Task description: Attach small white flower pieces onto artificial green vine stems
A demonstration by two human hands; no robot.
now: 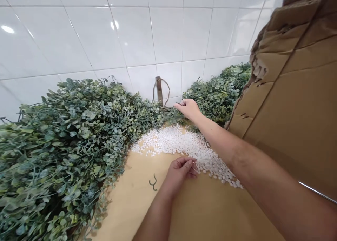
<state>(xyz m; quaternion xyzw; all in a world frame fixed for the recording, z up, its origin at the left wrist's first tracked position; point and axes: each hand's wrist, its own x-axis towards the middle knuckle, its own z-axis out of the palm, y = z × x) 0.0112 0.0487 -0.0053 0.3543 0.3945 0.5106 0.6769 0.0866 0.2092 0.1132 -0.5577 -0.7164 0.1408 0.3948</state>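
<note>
By the far greenery (216, 93), the right hand (190, 108) pinches what looks like a dark stem (178, 103), best held lightly, while the curled left hand (181, 168), its grip unclear, is beside white pieces (168, 139) strewn on the tan surface (216, 206).

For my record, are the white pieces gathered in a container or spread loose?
Spread loose: the white pieces lie scattered in a band across the tan surface.

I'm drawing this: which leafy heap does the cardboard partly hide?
The right heap, just behind the right hand; the cardboard doesn't overlap the left heap.
</note>
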